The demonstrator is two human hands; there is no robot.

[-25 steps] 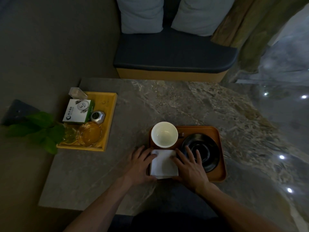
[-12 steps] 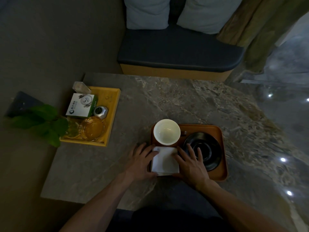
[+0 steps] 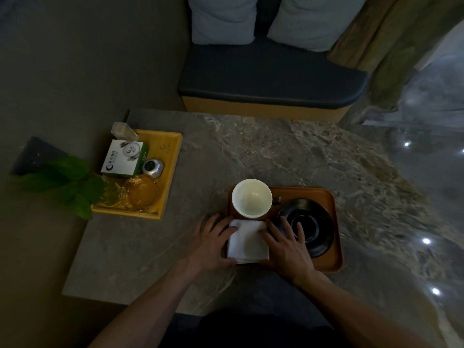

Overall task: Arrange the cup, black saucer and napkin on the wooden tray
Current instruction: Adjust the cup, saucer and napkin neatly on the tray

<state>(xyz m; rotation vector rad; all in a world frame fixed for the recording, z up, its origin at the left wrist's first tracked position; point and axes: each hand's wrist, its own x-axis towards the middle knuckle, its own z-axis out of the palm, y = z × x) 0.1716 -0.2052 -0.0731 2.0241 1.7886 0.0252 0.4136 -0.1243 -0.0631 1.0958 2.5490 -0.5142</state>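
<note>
White folded napkin [image 3: 247, 241] flat on wooden tray [image 3: 336, 247], open-fingered left hand [image 3: 213, 243] and right hand [image 3: 288, 249] flanking.

Grey-brown marbled stone table [image 3: 263, 151], dimly lit. Directly on it: wooden tray [image 3: 335, 247] near the front edge, right of centre; yellow tray [image 3: 173, 172] at the left edge, well apart from the first. Left hand [image 3: 212, 243] resting partly on the bare tabletop, just beside the wooden tray's left rim.
</note>
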